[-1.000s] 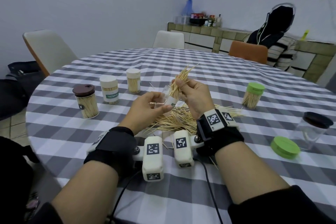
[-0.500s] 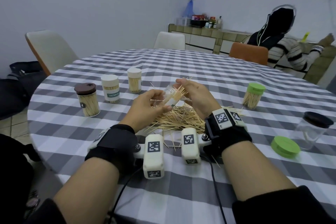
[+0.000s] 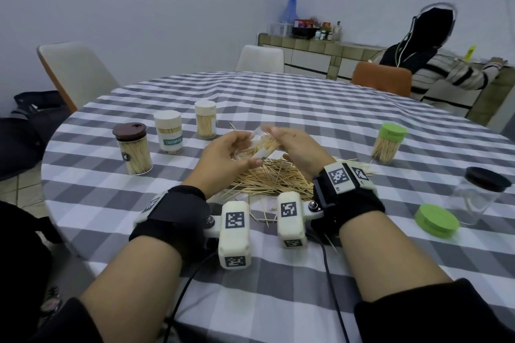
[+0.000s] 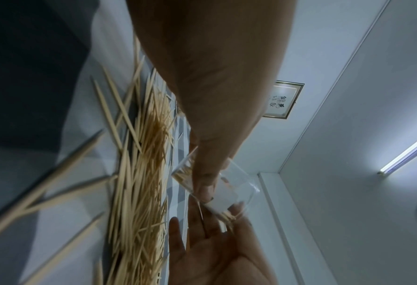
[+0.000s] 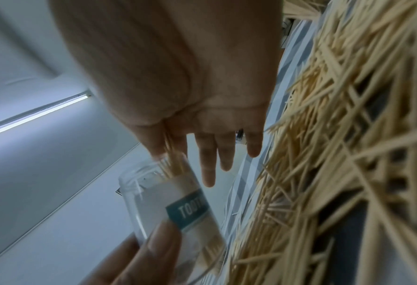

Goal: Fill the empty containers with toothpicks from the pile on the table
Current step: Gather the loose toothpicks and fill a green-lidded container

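Observation:
My left hand (image 3: pixel 225 156) grips a clear labelled container (image 3: pixel 257 145) tilted on its side, just above the toothpick pile (image 3: pixel 273 178) on the checked cloth. My right hand (image 3: pixel 295 147) is at the container's mouth. In the right wrist view its thumb and forefinger pinch the ends of a toothpick bundle (image 5: pixel 170 160) that sits mostly inside the container (image 5: pixel 168 202), while the other fingers (image 5: pixel 224 154) are spread straight. The left wrist view shows the container (image 4: pixel 226 185) under my left thumb, with the pile (image 4: pixel 139 173) to the left.
Filled containers stand at the left: a brown-lidded one (image 3: pixel 133 152) and two white-lidded ones (image 3: pixel 168 135) (image 3: pixel 205 122). A green-lidded one (image 3: pixel 388 146) stands at the right. Nearer right are a clear jar with a dark lid (image 3: pixel 479 195) and a loose green lid (image 3: pixel 436 220). A person (image 3: pixel 434 64) sits beyond.
My right hand has come down from holding the bundle upright and slid it into the container. The left hand tipped the container further toward the right hand.

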